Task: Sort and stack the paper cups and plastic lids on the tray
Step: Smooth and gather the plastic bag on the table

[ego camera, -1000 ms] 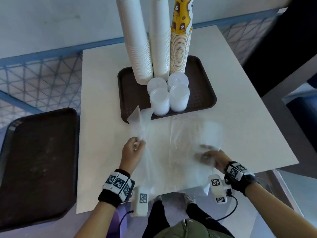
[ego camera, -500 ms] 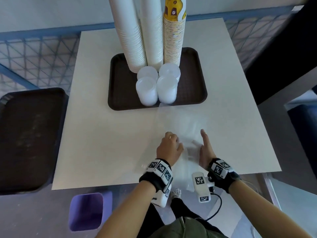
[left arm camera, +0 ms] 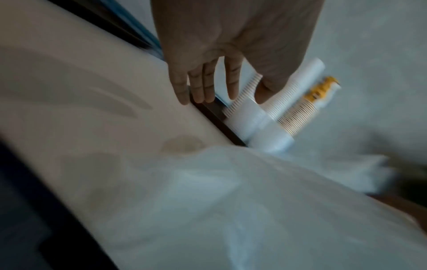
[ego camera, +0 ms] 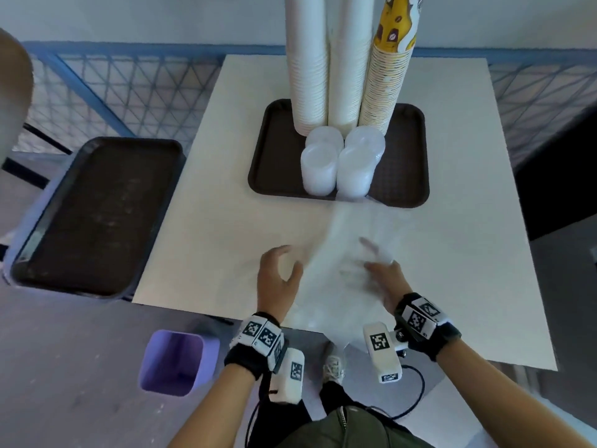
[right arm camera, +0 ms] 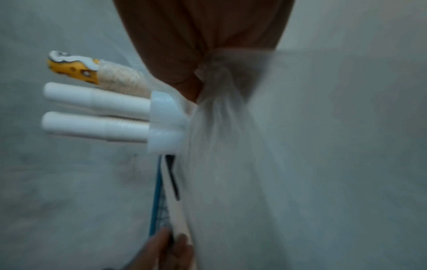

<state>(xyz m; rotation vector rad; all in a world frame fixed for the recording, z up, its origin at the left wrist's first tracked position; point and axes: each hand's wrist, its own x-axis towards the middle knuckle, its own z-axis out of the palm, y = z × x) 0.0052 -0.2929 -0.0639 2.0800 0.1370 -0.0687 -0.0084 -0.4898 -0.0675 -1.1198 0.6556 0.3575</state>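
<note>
My right hand [ego camera: 384,276] gripped the clear plastic bag [ego camera: 349,253], its film bunched in the curled fingers, as the right wrist view showed. My left hand [ego camera: 279,276] had let go: half a second earlier it was fisted beside the right on the bag, and now it hovered with fingers loosely spread, holding nothing. I judged the wrapper was empty and only needed discarding.

At 12 o'clock from my hands, the brown tray [ego camera: 403,176] carried 3 tall stacks of paper cups [ego camera: 342,76], the one at 1 o'clock yellow-printed, with 4 stacks of plastic lids [ego camera: 339,163] touching in front. Sorting looked essentially done.

The white table [ego camera: 226,205] stood against a blue mesh railing [ego camera: 113,88]. A second dark tray [ego camera: 93,215] lay at 9 o'clock and a purple bin [ego camera: 176,363] on the floor at 7 o'clock.
</note>
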